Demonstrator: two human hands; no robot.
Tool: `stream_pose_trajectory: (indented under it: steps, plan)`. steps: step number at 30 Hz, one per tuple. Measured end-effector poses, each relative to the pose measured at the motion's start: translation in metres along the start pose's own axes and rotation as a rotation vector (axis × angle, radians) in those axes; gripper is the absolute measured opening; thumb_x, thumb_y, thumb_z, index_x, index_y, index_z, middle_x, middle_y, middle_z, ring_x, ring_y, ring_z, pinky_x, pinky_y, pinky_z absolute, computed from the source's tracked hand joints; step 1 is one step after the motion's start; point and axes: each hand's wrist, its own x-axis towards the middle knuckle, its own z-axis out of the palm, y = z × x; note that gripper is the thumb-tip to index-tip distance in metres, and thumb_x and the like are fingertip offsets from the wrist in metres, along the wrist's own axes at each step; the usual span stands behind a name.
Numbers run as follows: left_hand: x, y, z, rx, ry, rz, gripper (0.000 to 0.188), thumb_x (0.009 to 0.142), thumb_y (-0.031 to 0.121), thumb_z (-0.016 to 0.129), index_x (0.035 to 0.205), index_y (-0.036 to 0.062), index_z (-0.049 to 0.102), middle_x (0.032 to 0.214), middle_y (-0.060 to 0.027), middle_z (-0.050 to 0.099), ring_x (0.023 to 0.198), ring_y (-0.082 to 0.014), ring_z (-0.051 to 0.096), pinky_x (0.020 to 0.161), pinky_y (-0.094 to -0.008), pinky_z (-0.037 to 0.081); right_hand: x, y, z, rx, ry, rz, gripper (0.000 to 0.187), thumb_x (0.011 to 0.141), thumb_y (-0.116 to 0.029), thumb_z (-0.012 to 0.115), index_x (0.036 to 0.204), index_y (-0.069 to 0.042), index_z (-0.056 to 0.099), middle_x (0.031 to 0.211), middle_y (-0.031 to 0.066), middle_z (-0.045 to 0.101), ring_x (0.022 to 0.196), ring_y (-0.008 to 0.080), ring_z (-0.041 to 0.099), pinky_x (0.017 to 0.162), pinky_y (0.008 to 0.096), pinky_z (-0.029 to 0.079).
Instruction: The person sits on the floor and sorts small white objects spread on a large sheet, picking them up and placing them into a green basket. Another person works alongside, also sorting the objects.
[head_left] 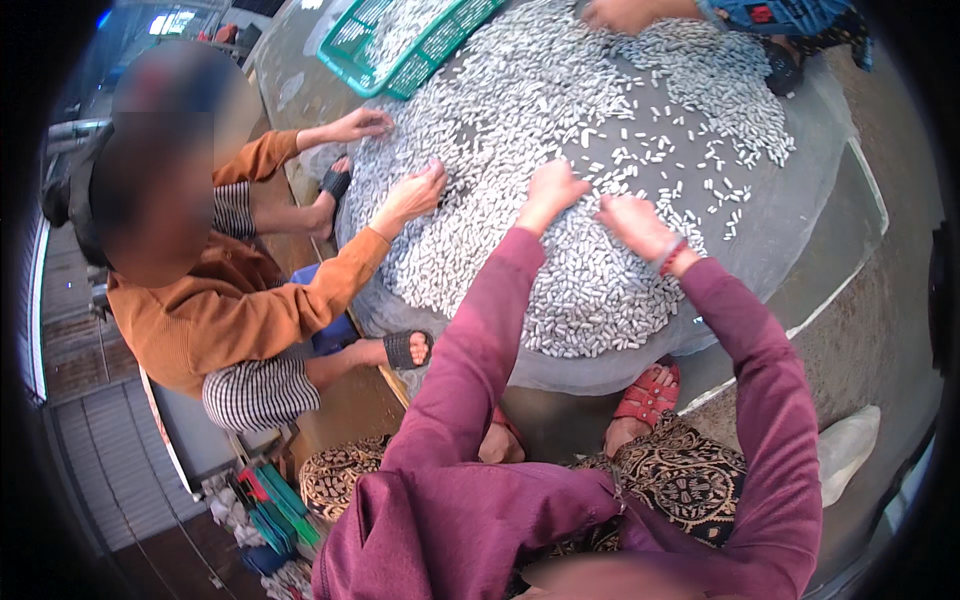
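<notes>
Sheet (pixel 800 180) of grey cloth carries a wide heap of white cocoons (pixel 560 130). I see left hand (pixel 552 190) and right hand (pixel 632 224) pressed palm-down on the heap, fingers curled into cocoons; can't tell if anything's gripped. Green basket (pixel 345 50) sits far left.

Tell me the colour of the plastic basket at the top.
Green plastic basket, seen in the head view.
</notes>
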Motion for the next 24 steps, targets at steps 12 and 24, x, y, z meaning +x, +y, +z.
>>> stream_pose_trajectory:
  steps: [12, 24]
  plan:
    - [-0.079, -0.044, -0.085, -1.947, -0.425, 0.139, 0.034, 0.090, 0.031, 0.047, 0.095, -0.0016, 0.052, 0.076, -0.0070, 0.046, 0.060, -0.0111, 0.045, 0.034, -0.0158, 0.028, -0.017, 0.025, -0.001, 0.448, -0.053, -0.044, 0.025, 0.084, -0.024, 0.058, 0.088, 0.000, 0.060, 0.068, 0.0117, 0.058, 0.068, 0.0258, 0.058, 0.063, 0.0368, 0.045]
    - [-0.101, -0.048, -0.014, 0.247, 0.065, 0.369, 0.030, 0.072, 0.035, 0.071, 0.078, 0.0056, 0.067, 0.071, -0.0161, 0.063, 0.070, -0.0334, 0.062, 0.065, -0.0421, 0.048, -0.047, 0.010, -0.101, 2.009, -0.462, -0.006, 0.024, 0.096, -0.026, 0.044, 0.081, -0.008, 0.040, 0.057, -0.0028, 0.032, 0.042, 0.0040, 0.029, 0.032, 0.0151, 0.023]
